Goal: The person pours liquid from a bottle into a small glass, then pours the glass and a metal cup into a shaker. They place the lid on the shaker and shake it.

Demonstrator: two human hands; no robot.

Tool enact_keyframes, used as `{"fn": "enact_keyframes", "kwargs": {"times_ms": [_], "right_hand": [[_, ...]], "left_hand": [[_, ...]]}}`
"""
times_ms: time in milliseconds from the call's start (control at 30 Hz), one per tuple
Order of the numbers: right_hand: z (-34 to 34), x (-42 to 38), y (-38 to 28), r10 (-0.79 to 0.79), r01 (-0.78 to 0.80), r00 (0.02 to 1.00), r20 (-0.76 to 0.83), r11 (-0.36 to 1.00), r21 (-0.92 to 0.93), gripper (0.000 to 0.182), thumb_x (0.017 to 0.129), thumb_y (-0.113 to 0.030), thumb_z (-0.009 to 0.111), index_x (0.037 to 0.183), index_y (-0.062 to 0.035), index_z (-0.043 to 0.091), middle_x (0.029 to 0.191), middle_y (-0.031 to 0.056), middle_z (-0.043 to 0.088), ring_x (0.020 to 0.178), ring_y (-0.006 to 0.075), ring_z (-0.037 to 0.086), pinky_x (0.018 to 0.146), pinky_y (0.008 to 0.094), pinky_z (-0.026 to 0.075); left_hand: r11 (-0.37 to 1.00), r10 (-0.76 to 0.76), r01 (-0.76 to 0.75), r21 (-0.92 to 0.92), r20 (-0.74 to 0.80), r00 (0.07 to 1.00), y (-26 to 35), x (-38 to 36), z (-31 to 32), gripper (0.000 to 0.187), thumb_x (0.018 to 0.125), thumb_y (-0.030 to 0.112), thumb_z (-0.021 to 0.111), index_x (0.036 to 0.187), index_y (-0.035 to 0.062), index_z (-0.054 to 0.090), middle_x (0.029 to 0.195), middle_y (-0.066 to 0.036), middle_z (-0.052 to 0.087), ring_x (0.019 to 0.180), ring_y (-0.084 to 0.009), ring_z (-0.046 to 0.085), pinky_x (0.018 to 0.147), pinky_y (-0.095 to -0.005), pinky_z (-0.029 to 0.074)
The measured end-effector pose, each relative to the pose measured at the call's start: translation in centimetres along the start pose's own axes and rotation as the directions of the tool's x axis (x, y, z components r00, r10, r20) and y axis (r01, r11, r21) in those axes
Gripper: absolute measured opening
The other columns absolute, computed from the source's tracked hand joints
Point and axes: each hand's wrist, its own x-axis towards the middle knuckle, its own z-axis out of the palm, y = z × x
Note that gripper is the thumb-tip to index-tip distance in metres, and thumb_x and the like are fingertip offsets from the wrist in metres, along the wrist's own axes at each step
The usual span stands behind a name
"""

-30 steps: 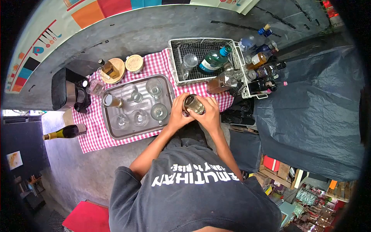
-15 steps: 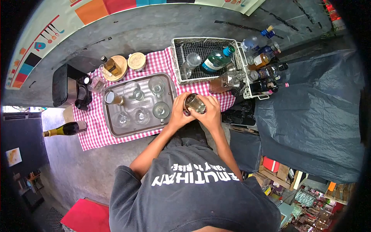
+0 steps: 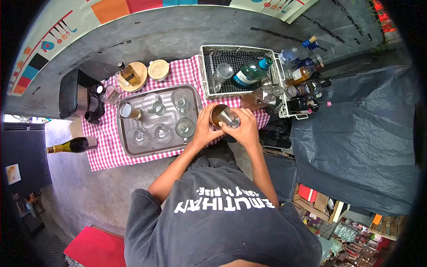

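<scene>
In front of my chest, my left hand (image 3: 205,127) is closed around the side of a round cup (image 3: 215,116) with a dark brown inside. My right hand (image 3: 247,129) is closed on a shiny tumbler (image 3: 230,118), glass or metal, which tilts against the cup's mouth. Both thumbs meet at the near side, and my fingers hide the cup's base. Just left of my hands, a brown tray (image 3: 155,149) holds several clear glasses, including a glass mug (image 3: 184,127) and a tall glass with a pale top (image 3: 130,111).
Behind my hands stands a white wire basket (image 3: 202,71) with a green bottle (image 3: 249,73) and a clear glass (image 3: 221,76). Several bottles crowd its right side. A dark bottle (image 3: 78,145) is at the left table edge, near a black appliance (image 3: 73,95).
The cup and tumbler have turned in my hands: the brown inside now shows more, and the tumbler leans further right. My right hand has shifted slightly right.
</scene>
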Motion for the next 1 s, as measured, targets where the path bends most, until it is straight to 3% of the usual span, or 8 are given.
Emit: {"fn": "enact_keyframes", "kwargs": {"times_ms": [367, 567, 633, 767, 833, 1000], "right_hand": [[-2.6, 0.9, -1.3, 0.115, -0.110, 0.984, 0.137, 0.993, -0.044, 0.045, 0.064, -0.031, 0.082, 0.092, 0.0008, 0.067, 0.082, 0.0167, 0.065, 0.080, 0.0321, 0.063, 0.072, 0.0405, 0.049], [-3.5, 0.6, -2.2, 0.211, -0.213, 0.952, 0.221, 0.977, -0.014, 0.044, 0.066, -0.032, 0.079, 0.091, 0.0015, 0.065, 0.080, 0.0217, 0.067, 0.075, 0.0372, 0.067, 0.071, 0.0432, 0.051], [-4.0, 0.7, -2.7, 0.281, -0.283, 0.935, 0.218, 0.959, -0.021, 0.051, 0.066, -0.036, 0.082, 0.095, 0.0014, 0.064, 0.076, 0.0156, 0.064, 0.065, 0.0298, 0.063, 0.062, 0.0374, 0.049], [-4.4, 1.0, -3.3, 0.314, -0.324, 0.935, 0.166, 0.945, 0.036, 0.053, 0.066, -0.037, 0.082, 0.095, 0.0013, 0.062, 0.072, 0.0144, 0.062, 0.064, 0.0276, 0.062, 0.060, 0.0374, 0.048], [-4.6, 1.1, -3.4, 0.326, -0.331, 0.920, 0.219, 0.943, -0.016, 0.049, 0.068, -0.036, 0.079, 0.093, 0.0022, 0.061, 0.077, 0.0227, 0.065, 0.074, 0.0378, 0.067, 0.066, 0.0445, 0.050], [-4.4, 0.8, -2.4, 0.349, -0.345, 0.891, 0.290, 0.936, -0.067, 0.050, 0.067, -0.040, 0.078, 0.090, 0.0018, 0.063, 0.073, 0.0215, 0.066, 0.071, 0.0367, 0.067, 0.063, 0.0435, 0.050]], "left_hand": [[1.000, 0.007, -0.007, 0.004, -0.005, 1.000, 0.0, 0.6, -0.4, 0.086, 0.060, 0.019, 0.082, 0.134, 0.0015, 0.043, 0.130, -0.017, 0.051, 0.121, -0.0345, 0.048, 0.103, -0.0428, 0.038], [1.000, -0.008, 0.008, -0.010, 0.037, 0.999, 0.1, 0.3, -0.4, 0.086, 0.059, 0.018, 0.082, 0.134, 0.0009, 0.043, 0.131, -0.017, 0.050, 0.122, -0.0346, 0.048, 0.104, -0.0426, 0.038], [1.000, -0.019, 0.020, -0.023, 0.036, 0.999, 0.0, 0.2, -0.4, 0.087, 0.058, 0.018, 0.082, 0.134, 0.0013, 0.043, 0.131, -0.017, 0.050, 0.122, -0.0345, 0.047, 0.104, -0.0426, 0.038], [0.998, -0.035, 0.037, -0.041, 0.048, 0.998, -0.1, 0.3, -0.4, 0.088, 0.057, 0.017, 0.083, 0.134, 0.0020, 0.043, 0.130, -0.017, 0.051, 0.122, -0.0344, 0.048, 0.104, -0.0425, 0.038], [0.998, -0.024, 0.027, -0.051, 0.052, 0.998, -0.2, 0.2, -0.4, 0.088, 0.057, 0.017, 0.083, 0.134, 0.0025, 0.043, 0.130, -0.017, 0.051, 0.121, -0.0344, 0.049, 0.104, -0.0424, 0.038], [1.000, -0.012, 0.013, -0.017, 0.068, 0.998, -0.4, -0.2, -0.4, 0.089, 0.057, 0.016, 0.083, 0.135, 0.0025, 0.042, 0.129, -0.017, 0.051, 0.121, -0.0346, 0.049, 0.103, -0.0419, 0.039]]}}
